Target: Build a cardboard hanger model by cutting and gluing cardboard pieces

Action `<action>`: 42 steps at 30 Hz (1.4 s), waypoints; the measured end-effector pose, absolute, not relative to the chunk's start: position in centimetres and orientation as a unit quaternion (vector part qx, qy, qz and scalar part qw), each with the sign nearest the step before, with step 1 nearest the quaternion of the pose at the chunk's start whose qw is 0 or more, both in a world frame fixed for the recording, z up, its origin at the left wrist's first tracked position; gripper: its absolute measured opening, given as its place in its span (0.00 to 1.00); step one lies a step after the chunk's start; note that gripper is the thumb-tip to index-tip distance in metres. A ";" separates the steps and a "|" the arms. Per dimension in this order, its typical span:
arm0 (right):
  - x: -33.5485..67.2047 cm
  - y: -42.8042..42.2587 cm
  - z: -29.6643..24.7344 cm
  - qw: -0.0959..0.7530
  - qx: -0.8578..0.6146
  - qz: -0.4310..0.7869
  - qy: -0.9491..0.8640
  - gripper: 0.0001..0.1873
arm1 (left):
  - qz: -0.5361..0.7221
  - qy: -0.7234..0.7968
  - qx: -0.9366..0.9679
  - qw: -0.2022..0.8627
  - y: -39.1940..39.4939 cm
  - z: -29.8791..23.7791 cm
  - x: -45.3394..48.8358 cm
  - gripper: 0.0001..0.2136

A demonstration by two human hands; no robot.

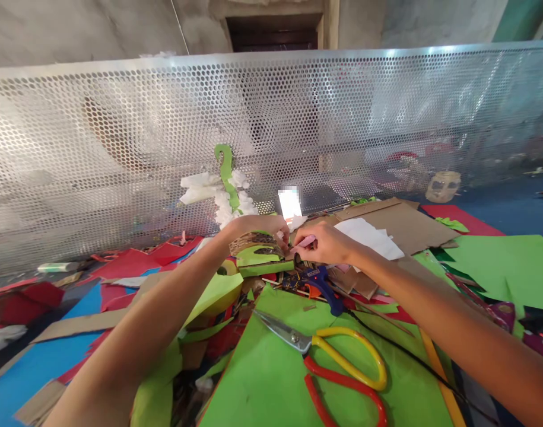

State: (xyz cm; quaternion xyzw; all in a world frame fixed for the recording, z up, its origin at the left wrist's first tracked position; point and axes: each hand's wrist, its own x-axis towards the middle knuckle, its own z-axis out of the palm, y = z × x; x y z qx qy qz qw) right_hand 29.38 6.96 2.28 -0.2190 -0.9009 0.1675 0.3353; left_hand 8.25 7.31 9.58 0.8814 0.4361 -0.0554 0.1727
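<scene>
My left hand (pixel 273 226) is closed, with its fingers bent down beside a tuft of white material; what they hold is partly hidden. Close to its right, my right hand (pixel 322 242) pinches a small pink strip (pixel 305 241). Below the hands lie a rolled green paper piece (pixel 266 268) and a layered cardboard-and-green piece (pixel 256 248). A blue glue gun (pixel 324 287) rests under my right hand, its black cord trailing right. Nearer me, scissors (pixel 304 343) with one yellow and one red handle lie on a green sheet (pixel 253 379).
Behind stands a perforated metal panel (pixel 164 130). Before it are a green curl with white tufts (pixel 226 178) and a bright phone screen (pixel 290 203). Cardboard (pixel 387 225), white paper (pixel 364 237), red scraps (pixel 133 264) and blue sheets (pixel 75 332) surround the hands. A clear jar (pixel 443 187) sits right.
</scene>
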 end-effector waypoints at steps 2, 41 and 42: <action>29.3 6.9 2.2 0.336 -0.212 0.169 -0.902 0.05 | -0.079 0.437 0.879 0.177 7.6 9.6 8.2 0.08; 30.3 4.8 6.6 0.252 -0.133 0.180 -0.942 0.21 | 0.015 0.503 0.847 0.171 6.3 11.3 -0.2 0.16; 29.8 4.3 6.3 0.224 -0.142 0.163 -0.950 0.26 | 0.028 0.521 0.838 0.162 5.5 11.3 -1.1 0.17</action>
